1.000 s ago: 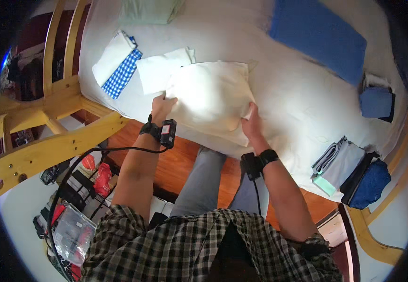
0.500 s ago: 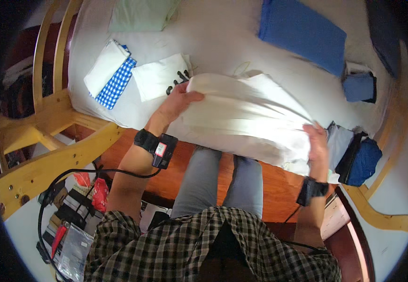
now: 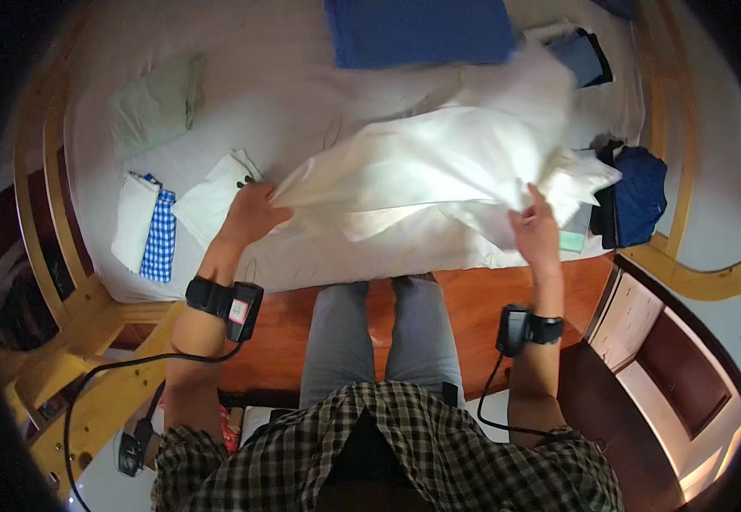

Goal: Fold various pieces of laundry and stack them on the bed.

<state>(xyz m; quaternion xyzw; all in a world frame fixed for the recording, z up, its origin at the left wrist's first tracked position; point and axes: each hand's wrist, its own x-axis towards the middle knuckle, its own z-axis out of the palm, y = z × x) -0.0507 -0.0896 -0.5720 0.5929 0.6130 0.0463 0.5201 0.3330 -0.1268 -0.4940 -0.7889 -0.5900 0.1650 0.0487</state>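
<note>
From my remote feed, I see the bed (image 3: 251, 102) filling most of the view. A loose white cloth (image 3: 421, 162) billows over its near side, probably held wide so it hangs open. Farther back lies a blue folded cloth (image 3: 421, 34), seemingly placed clear of the handling. The left hand (image 3: 253, 213) appears to pinch the white cloth's left end; the right hand (image 3: 538, 230) pinches its near edge toward the right, presumably balancing the pull.
</note>
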